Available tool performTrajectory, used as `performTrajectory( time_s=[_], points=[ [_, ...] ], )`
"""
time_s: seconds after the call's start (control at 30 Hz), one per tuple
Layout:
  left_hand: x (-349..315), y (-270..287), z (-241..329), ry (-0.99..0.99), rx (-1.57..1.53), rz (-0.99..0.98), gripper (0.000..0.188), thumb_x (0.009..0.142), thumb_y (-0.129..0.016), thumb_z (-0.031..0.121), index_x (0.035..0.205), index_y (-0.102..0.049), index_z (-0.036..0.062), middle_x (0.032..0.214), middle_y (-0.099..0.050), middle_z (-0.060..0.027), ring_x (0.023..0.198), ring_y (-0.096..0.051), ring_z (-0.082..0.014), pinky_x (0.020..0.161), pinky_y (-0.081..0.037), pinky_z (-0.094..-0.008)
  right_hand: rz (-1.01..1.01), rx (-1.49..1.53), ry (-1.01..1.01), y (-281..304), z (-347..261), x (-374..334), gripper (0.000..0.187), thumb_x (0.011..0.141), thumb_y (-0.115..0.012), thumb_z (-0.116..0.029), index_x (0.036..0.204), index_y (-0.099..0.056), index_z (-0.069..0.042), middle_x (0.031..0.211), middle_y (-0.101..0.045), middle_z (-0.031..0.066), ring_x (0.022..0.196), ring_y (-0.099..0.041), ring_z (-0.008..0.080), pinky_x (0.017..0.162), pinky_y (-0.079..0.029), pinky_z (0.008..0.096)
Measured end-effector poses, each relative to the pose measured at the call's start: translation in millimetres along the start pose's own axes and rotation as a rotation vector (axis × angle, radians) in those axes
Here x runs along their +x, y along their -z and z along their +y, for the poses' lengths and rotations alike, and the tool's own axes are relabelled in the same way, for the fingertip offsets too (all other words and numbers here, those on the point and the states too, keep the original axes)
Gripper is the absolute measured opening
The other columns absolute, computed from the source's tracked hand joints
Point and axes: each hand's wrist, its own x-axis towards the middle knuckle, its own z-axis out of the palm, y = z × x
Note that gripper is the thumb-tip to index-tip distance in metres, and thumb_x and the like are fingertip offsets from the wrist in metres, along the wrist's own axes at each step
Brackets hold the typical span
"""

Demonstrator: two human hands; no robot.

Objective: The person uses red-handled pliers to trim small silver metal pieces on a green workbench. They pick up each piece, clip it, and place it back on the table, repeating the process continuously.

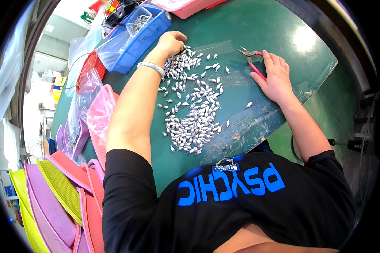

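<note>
Small silver teardrop-shaped metal pieces (197, 122) lie in a loose heap on the green tabletop (198, 25), with several strays around it. My left hand (172, 43), a pale bangle on its wrist, reaches to the far end of the heap. Its fingers look apart and bent at the edge of the pieces; their undersides are hidden, and I see nothing held. To the right, my right hand (275, 76) rests on the table, wrapped round the red handles of a pair of cutting pliers (255, 66). The plier jaws are parted and point up and left, away from the heap.
A blue bin (133, 44) with bags and a clear box of wire pieces stands far left. Beside it sit a red basket (91, 67) and a pink bagged tray (103, 114). Stacked colored baskets (50, 198) crowd the lower left. Clear tape (240, 79) crosses the tabletop.
</note>
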Motion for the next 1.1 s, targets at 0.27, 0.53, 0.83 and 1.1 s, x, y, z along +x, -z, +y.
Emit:
performTrajectory(
  time_s=[0.27,0.53,0.83,1.1],
  points=[
    [15,-7,8,-0.001,0.195,-0.073,0.018,0.073,-0.068,0.018,0.089,-0.072,0.0104,0.092,-0.07,-0.011,0.087,-0.066,-0.0237,0.083,-0.05,-0.0319,0.006,-0.002,-0.012,0,0,0,0.072,0.079,-0.069,-0.036,0.132,-0.041,0.003,0.126,-0.048,0.0172,0.12,-0.041,0.0322,0.102,-0.03,0.0431],
    [20,-12,16,0.033,0.405,-0.046,0.019,0.068,-0.068,0.019,0.085,-0.071,0.0108,0.092,-0.069,-0.0113,0.089,-0.065,-0.0252,0.083,-0.05,-0.0328,-0.044,0.006,-0.042,4,-4,2,0.072,0.08,-0.068,-0.034,0.134,-0.039,0.002,0.13,-0.046,0.0187,0.122,-0.04,0.0334,0.103,-0.03,0.0432],
    [15,-1,2,0.125,0.017,0.009,0.018,0.069,-0.063,0.005,0.087,-0.068,0.0042,0.082,-0.065,-0.0078,0.076,-0.06,-0.0166,0.07,-0.049,-0.0286,0.016,0.004,-0.006,-1,-1,0,0.07,0.078,-0.07,-0.035,0.131,-0.041,0.001,0.125,-0.049,0.0169,0.12,-0.042,0.0325,0.102,-0.03,0.0438],
    [6,26,-34,0.31,-1.301,-0.143,0.039,0.08,-0.051,-0.012,0.117,-0.045,-0.0047,0.092,-0.051,-0.0131,0.079,-0.055,-0.0216,0.063,-0.051,-0.0242,0.018,0.021,0.007,1,-1,0,0.071,0.078,-0.07,-0.034,0.131,-0.041,0.003,0.124,-0.049,0.017,0.12,-0.042,0.0331,0.101,-0.031,0.0439]
  ],
)
